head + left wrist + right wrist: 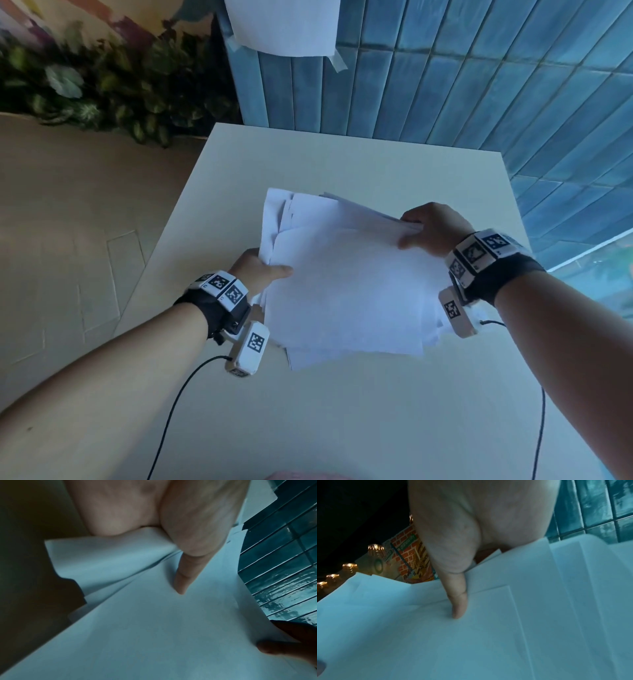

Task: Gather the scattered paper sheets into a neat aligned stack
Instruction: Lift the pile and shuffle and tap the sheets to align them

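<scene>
A loose bundle of white paper sheets (342, 274) is held above the white table (376, 411), its edges fanned and uneven at the far left and near corners. My left hand (260, 269) grips the bundle's left edge, thumb on top. My right hand (431, 228) grips the right far edge, thumb on top too. In the left wrist view the left thumb (185, 574) presses on the top sheet (154, 635). The right wrist view has the right thumb (458, 601) lying on offset sheets (505, 635). The fingers under the paper are hidden.
A blue tiled wall (479, 85) rises behind the table, with a white sheet (284, 24) taped to it. Leafy plants (102, 92) line the floor at the left. Thin black cables (178, 404) trail from both wrist units across the table.
</scene>
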